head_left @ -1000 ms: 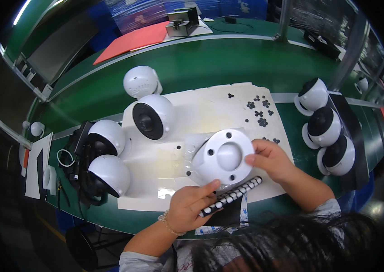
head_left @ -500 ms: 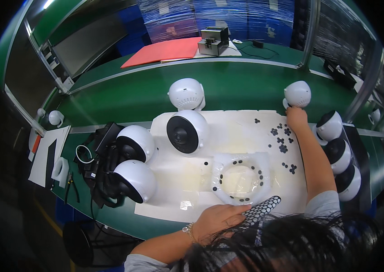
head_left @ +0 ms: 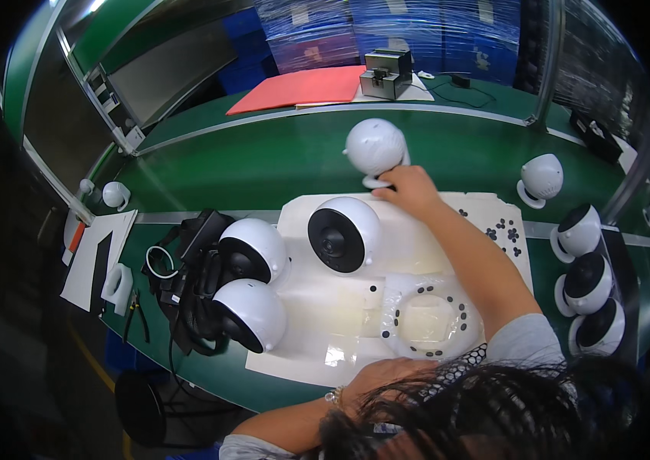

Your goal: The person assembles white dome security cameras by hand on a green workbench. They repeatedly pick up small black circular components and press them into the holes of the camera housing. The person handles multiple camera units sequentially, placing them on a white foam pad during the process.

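Green benchtop (head_left: 279, 162) was visible beyond the cream sheet (head_left: 306, 356), where an upright dome camera (head_left: 375, 146) was pinched at its foot (head_left: 374, 183) by the nearer right hand (head_left: 414, 190), the left hand's (head_left: 386, 375) grip being unclear.

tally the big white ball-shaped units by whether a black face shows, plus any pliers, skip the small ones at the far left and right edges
White ball-shaped plastic units, round black face showing: 6
Matching units, no black face showing: 2 (one in the right hand)
Dark-handled pliers: 1
Total: 9
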A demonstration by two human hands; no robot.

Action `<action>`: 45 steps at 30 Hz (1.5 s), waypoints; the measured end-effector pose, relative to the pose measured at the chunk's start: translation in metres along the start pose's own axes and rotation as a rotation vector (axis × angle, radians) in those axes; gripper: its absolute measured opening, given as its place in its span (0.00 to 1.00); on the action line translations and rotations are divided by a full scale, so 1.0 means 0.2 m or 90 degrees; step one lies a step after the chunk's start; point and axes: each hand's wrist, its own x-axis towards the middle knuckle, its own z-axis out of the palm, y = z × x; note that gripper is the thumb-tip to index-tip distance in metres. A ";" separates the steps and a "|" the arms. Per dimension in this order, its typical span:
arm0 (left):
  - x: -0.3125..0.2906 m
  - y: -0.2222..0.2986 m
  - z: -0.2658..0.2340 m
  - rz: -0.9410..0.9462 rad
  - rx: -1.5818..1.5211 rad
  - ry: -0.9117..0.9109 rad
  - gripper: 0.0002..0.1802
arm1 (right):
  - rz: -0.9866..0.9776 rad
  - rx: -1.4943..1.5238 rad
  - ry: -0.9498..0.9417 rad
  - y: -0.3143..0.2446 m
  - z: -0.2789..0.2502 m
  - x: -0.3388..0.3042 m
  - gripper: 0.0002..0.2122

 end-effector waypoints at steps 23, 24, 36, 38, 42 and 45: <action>0.03 0.11 0.03 -0.005 -0.002 0.167 0.16 | 0.353 0.900 0.030 -0.36 -0.56 -1.30 0.17; 0.04 0.12 0.02 -0.010 0.012 0.175 0.15 | 0.312 0.814 0.069 -0.35 -0.56 -1.29 0.17; 0.06 0.11 0.02 -0.011 0.045 0.209 0.10 | -0.354 0.146 0.225 -0.56 -0.58 -1.34 0.11; 0.05 0.13 0.02 -0.020 0.053 0.233 0.10 | -0.387 0.189 0.225 -0.56 -0.57 -1.35 0.12; 0.07 0.14 0.01 0.010 0.081 0.246 0.11 | -0.338 0.299 0.249 -0.61 -0.59 -1.31 0.13; 0.05 0.12 0.03 0.025 0.085 0.236 0.10 | -0.337 0.274 0.206 -0.62 -0.56 -1.28 0.14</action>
